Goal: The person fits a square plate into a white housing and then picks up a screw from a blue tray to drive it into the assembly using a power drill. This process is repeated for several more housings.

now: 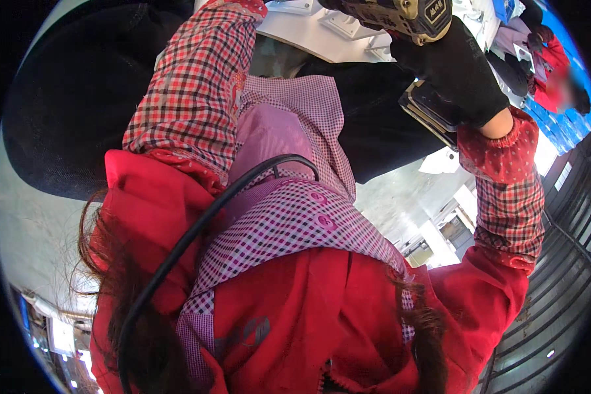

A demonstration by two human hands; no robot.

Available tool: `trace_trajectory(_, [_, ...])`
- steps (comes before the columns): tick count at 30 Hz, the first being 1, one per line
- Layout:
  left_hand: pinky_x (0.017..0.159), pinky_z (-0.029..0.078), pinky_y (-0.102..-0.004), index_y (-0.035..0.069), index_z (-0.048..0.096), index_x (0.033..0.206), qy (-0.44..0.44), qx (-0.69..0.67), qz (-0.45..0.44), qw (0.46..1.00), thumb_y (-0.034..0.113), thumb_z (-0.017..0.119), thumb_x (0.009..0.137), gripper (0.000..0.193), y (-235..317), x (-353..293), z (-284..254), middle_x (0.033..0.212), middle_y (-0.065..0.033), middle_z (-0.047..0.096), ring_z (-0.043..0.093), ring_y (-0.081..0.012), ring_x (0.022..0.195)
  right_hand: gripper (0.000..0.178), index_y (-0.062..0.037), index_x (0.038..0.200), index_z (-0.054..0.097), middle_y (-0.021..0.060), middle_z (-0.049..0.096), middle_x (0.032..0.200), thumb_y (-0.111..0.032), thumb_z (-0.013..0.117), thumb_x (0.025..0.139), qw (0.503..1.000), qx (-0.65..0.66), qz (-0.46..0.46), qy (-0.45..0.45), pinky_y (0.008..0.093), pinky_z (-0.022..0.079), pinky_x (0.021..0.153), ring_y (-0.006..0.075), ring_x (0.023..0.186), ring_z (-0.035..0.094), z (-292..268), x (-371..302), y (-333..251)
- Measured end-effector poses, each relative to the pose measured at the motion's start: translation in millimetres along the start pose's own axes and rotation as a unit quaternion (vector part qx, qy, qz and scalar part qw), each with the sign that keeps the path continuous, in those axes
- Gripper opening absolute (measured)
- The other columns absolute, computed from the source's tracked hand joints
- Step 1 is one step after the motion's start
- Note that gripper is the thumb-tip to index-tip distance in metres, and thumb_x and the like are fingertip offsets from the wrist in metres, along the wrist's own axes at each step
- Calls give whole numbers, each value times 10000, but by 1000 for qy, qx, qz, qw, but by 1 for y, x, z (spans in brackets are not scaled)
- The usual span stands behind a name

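Observation:
In my right hand (450, 72), gloved in black, is a cordless drill (423, 20), dark and tan. The glove wraps round its handle. The drill's rear housing shows at the top edge, and its flat base (433, 111) juts out below the hand. Its front end runs out of the picture. My left arm (194, 79), in a red checked sleeve, reaches up to the top edge; the left hand lies beyond the picture. White fittings (345, 26) lie on a white worktop (295, 29) close to the drill.
A black cable (197, 230) loops across my chest. Dark-clothed legs show on both sides of my purple checked apron (282, 210). Another person in red (551, 65) is at the far right, near blue sheeting (565, 131). A dark ribbed surface (551, 295) lies at lower right.

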State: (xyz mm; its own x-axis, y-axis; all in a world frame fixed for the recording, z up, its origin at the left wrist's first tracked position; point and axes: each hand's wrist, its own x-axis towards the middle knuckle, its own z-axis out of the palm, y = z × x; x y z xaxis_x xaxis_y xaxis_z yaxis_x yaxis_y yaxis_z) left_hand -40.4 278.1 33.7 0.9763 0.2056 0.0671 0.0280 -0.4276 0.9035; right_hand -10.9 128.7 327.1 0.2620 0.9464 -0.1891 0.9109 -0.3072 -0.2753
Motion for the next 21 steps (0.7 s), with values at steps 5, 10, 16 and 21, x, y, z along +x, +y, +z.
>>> trace_trajectory(5, [903, 408, -394, 3, 474, 1146, 33, 18, 23, 999, 116, 533, 716, 448, -9, -3, 5, 1081, -236, 545, 517, -363, 1028, 227, -3, 937, 606, 45, 607, 724, -71, 644, 725, 995, 4, 32, -92, 254, 457, 527, 100, 578, 528, -9, -5, 5])
trace_trajectory(10, [944, 384, -388, -6, 453, 1192, -30, 15, -15, 999, 134, 528, 731, 487, -2, 3, 10, 1155, -233, 514, 498, -350, 1077, 232, -3, 942, 603, 56, 606, 755, -74, 645, 726, 995, -6, 23, -96, 267, 460, 549, 121, 613, 535, -5, -7, 11])
trace_trajectory(16, [968, 370, -383, -57, 415, 1229, 35, 115, -32, 992, 184, 532, 742, 556, -31, 0, 25, 1203, -257, 480, 483, -362, 1105, 239, -3, 948, 599, 70, 604, 791, -78, 646, 727, 995, -7, 22, -101, 282, 465, 576, 147, 655, 544, -7, -8, 7])
trace_trajectory(21, [960, 377, -396, -71, 378, 1245, 18, 131, -30, 991, 190, 536, 741, 589, -19, -1, 23, 1196, -271, 477, 483, -369, 1102, 244, -3, 953, 596, 80, 603, 822, -81, 647, 728, 995, -6, 23, -96, 295, 468, 598, 168, 690, 551, -6, -12, 7])
